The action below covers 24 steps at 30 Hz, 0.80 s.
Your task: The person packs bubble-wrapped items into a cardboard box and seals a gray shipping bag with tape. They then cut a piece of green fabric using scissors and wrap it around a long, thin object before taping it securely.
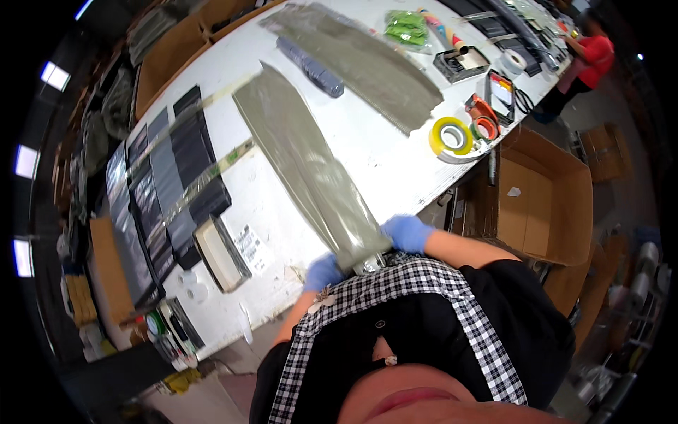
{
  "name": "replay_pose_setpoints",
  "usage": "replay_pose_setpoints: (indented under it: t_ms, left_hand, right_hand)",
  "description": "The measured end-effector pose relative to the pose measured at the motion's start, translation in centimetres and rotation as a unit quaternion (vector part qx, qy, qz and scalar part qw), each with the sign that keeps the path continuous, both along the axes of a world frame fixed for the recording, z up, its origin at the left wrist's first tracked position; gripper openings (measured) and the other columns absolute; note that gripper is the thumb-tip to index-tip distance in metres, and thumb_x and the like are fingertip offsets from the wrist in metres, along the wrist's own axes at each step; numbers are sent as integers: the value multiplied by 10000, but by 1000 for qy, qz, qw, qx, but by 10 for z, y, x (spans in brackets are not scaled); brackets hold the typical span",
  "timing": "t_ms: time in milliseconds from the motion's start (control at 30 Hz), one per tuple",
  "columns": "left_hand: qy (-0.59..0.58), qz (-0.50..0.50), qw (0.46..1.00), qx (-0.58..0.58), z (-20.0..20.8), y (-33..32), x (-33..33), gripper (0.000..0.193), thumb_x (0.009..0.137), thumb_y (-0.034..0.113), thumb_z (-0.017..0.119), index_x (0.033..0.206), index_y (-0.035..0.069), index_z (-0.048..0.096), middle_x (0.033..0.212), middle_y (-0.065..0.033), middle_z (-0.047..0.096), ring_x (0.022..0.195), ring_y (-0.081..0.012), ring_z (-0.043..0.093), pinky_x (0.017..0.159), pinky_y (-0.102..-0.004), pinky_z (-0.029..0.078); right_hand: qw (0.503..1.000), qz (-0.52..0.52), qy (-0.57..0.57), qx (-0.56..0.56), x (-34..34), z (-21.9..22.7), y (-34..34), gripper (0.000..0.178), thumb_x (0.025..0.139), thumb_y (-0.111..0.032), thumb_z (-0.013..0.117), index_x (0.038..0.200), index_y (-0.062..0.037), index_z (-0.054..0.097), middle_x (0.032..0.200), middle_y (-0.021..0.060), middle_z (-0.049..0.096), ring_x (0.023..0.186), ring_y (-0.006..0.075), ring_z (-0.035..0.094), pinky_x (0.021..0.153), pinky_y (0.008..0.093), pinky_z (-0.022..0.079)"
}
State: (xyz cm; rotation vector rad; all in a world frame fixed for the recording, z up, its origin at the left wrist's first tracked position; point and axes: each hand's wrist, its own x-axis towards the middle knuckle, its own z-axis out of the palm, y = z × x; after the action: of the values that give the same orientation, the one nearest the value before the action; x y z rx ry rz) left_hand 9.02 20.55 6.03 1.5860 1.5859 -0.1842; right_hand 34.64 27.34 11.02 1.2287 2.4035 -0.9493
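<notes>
A long olive-green strip in glossy clear plastic lies lengthwise on the white table, its near end at the table's front edge against my apron. My left hand, in a blue glove, is closed at the left side of that near end, its fingers partly hidden. On the right corner, my blue-gloved right hand grips the same end. A crumpled bit of clear plastic shows between the hands. Farther back lies a second, wider olive strip, with a rolled grey-blue bundle beside it.
Dark flat packages bound with tape lie at the left, near an open small box and a label sheet. Tape rolls sit at the right edge, above a large open carton. A person in red stands at the far right.
</notes>
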Motion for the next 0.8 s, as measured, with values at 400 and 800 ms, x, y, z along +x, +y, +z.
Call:
replay_pose_setpoints:
  t_ms: [400,800]
  left_hand:
    - [-60,50,989,125,72,75,94,353,832,285,652,1081,41,604,952,-209,674,894,-380,644,806,-417,506]
    - [-70,-160,964,199,242,372,467,227,846,234,696,962,42,655,840,-146,633,739,-281,618,689,-352,500]
  right_hand:
    - [994,-17,99,43,67,55,84,257,797,-196,612,996,-36,647,903,204,680,861,375,658,803,443,511]
    - [814,-438,162,344,666,94,329,105,807,-164,654,875,-83,658,866,140,656,834,325,621,768,408,507]
